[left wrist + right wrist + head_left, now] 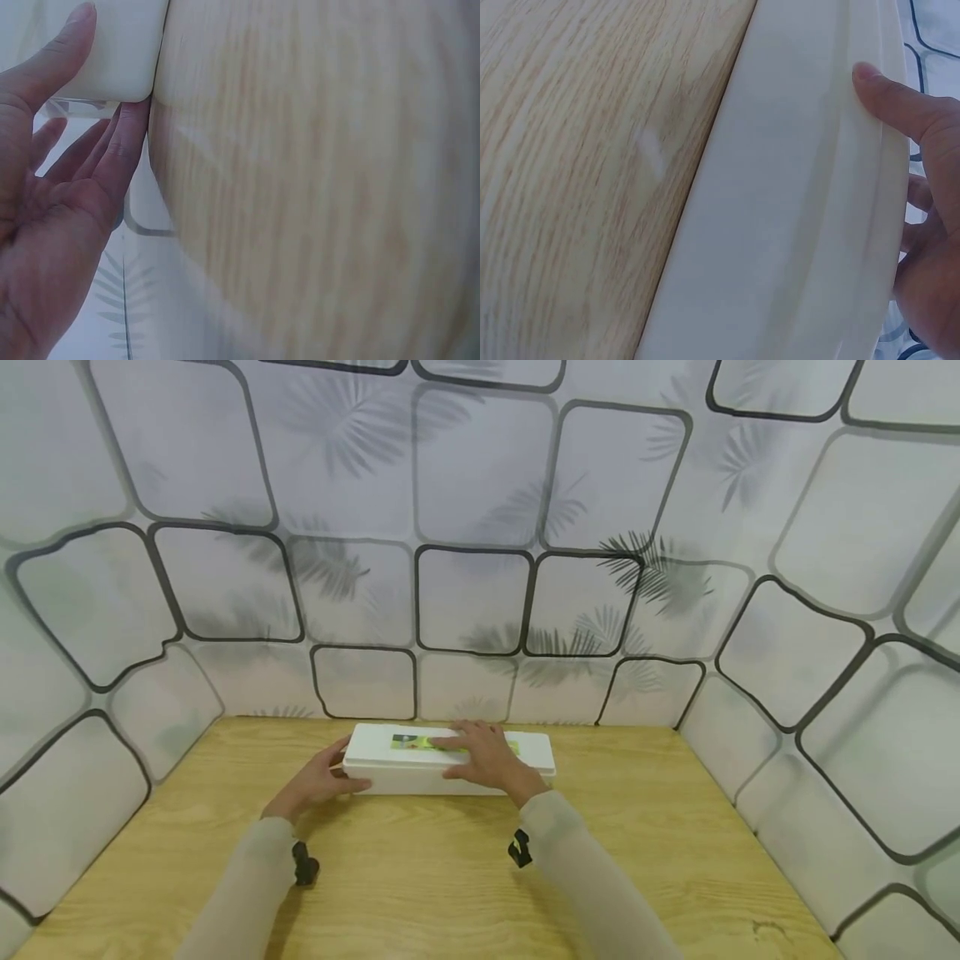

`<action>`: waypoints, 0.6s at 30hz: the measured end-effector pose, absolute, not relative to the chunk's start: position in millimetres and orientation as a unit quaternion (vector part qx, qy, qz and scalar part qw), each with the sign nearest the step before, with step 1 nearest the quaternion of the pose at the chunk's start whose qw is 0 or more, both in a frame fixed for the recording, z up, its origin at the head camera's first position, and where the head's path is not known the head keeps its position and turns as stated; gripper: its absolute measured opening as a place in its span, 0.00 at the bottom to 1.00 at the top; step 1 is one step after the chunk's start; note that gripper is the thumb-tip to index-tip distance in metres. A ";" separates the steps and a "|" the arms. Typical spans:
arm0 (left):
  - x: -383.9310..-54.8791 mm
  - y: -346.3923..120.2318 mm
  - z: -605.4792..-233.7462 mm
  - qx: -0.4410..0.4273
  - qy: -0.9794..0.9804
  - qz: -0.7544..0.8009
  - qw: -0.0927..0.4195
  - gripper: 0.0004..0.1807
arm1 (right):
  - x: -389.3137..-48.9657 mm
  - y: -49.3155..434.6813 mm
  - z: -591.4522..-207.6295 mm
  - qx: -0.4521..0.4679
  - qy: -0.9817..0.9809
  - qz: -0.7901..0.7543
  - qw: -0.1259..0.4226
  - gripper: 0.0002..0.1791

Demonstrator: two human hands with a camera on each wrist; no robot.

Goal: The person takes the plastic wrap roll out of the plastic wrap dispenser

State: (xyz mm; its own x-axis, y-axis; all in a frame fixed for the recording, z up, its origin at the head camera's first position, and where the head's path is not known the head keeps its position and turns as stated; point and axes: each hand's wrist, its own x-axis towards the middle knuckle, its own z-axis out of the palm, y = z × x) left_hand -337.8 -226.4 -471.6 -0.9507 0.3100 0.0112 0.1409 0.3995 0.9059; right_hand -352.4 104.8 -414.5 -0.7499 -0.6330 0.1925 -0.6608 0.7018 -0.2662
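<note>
A long white lidded box lies across the far part of the table, a green printed label on its lid. My left hand holds the box's left end. Its thumb lies along the front face, while the other fingers reach round the end, partly hidden behind the box. Across the lid, right of the middle, rests my right hand with fingers spread, covering part of the label. In the right wrist view, the right thumb touches the lid's front rim; the other fingers are mostly out of sight.
The wood-grain table extends in front of the box and to both sides. A patterned wall covering with outlined squares and leaves rises close behind the box and along both sides. Small dark devices sit at the left wrist and right wrist.
</note>
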 end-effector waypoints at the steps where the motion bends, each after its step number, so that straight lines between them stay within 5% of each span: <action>1: -338.0 -226.9 -472.3 0.137 0.833 0.529 0.080 0.58 | -352.0 104.8 -413.6 0.351 -0.921 0.164 0.042 0.34; 18: -335.8 -227.2 -471.4 0.121 0.851 0.505 0.081 0.59 | -347.9 119.1 -400.5 0.340 -0.929 0.134 0.062 0.33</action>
State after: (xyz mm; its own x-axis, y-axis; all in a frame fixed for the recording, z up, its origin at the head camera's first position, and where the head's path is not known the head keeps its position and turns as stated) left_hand -335.8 -227.2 -471.4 -0.9576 0.2876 -0.0145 0.1250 0.4606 0.8788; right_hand -347.9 119.1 -400.5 -0.7617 -0.6141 0.2065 -0.6475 0.7334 -0.2073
